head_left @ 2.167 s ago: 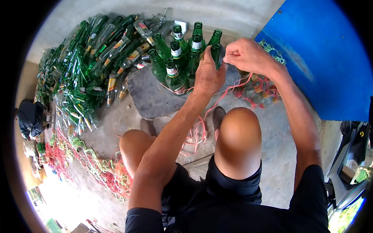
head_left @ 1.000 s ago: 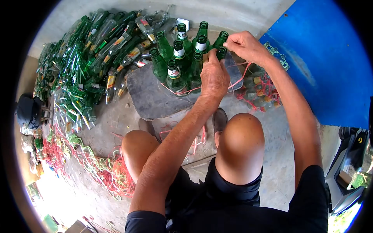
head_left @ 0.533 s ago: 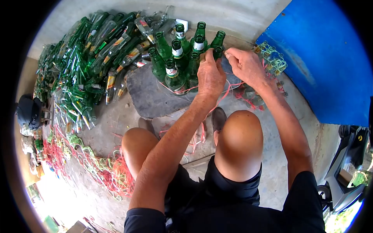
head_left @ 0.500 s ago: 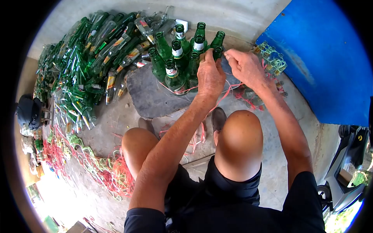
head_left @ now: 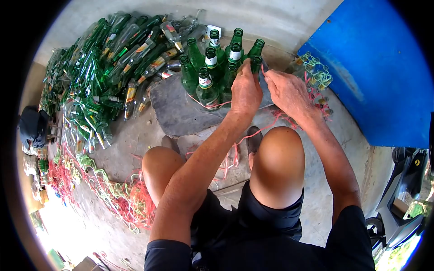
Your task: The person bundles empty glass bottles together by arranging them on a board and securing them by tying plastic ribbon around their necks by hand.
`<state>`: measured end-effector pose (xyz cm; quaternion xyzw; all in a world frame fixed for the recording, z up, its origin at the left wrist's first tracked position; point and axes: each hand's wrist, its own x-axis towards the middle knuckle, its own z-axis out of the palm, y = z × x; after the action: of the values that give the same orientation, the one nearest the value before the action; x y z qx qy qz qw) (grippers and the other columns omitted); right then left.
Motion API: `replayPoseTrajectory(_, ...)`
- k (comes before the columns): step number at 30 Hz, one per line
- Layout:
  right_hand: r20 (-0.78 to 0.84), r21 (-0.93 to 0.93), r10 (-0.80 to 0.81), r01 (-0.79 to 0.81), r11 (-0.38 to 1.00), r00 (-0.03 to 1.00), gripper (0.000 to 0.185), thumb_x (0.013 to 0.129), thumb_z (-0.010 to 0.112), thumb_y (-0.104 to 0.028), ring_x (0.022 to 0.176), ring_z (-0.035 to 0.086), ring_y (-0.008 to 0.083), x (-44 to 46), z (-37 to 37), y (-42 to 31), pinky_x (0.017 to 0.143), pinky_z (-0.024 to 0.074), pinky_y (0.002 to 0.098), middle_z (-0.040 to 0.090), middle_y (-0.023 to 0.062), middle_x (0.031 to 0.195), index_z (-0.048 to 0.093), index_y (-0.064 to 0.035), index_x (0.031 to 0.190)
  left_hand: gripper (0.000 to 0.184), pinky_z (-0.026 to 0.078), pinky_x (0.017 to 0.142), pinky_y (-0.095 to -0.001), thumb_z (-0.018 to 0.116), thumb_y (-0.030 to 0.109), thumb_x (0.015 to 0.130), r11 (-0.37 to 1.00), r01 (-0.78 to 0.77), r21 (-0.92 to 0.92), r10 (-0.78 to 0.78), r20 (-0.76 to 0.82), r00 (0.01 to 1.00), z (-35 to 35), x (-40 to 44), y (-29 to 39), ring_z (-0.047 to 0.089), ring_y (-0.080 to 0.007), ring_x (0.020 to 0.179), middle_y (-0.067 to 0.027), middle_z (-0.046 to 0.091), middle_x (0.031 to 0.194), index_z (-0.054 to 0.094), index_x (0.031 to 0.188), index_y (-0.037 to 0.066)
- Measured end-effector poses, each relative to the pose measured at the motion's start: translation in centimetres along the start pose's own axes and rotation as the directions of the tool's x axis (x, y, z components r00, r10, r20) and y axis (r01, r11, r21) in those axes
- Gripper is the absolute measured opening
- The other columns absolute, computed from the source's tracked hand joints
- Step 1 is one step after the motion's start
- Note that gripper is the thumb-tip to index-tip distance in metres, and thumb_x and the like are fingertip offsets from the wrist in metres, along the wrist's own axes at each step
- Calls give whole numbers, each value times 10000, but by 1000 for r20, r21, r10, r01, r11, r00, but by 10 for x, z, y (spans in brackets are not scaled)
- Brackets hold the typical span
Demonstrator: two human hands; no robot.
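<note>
Several green glass bottles [head_left: 208, 94] stand upright in a tight cluster on a dark slab [head_left: 174, 113], some with white neck labels. A pink plastic string [head_left: 203, 105] runs around the cluster's lower part. My left hand [head_left: 246, 92] is closed at the neck of the green bottle [head_left: 256, 62] on the near right of the cluster. Its fingertips are partly hidden. Just to the right, my right hand [head_left: 291, 90] pinches a length of pink string beside that neck. A loose strand hangs below the hands toward my feet.
Piled bottles [head_left: 95, 77] lie along the wall at left. Tangled red and green string [head_left: 131, 203] covers the floor at lower left. More string-wrapped bottles [head_left: 316, 74] sit near a blue panel [head_left: 375, 72]. A motorcycle [head_left: 398, 207] stands at lower right.
The view has shifted slightly, so the bottles appear a little further right. My right hand has drawn slightly down, and the loose pink strand now hangs lower, between the slab and my knee.
</note>
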<state>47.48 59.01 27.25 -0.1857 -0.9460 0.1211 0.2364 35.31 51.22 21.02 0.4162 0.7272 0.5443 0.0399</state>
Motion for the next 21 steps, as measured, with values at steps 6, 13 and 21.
replayPoseTrajectory(6,28,55,43,-45,998,999,100,960,606,-117,797,655,459,1,1,-6,693,514,562,662,222,821,595,-27,917,594,539,942,-500,583,-46,921,993,-85,80,81,52,995,-14,-14,5,637,-494,1133,-319,598,1324,391,1483,-74)
replayPoseTrajectory(13,34,55,48,-50,997,998,85,946,605,-100,806,662,462,3,-2,-9,703,519,565,672,234,830,605,-17,928,519,574,888,-512,560,-72,907,975,-219,44,216,75,974,-34,-22,11,633,-507,1116,-305,560,1361,437,1411,-48)
replayPoseTrajectory(21,77,68,68,-73,995,995,110,911,611,-83,798,661,470,-4,-11,-20,701,515,563,669,252,813,608,4,844,327,596,751,-478,648,-30,888,956,-285,67,278,97,956,-38,-19,22,695,-396,929,-172,622,1127,668,1203,57)
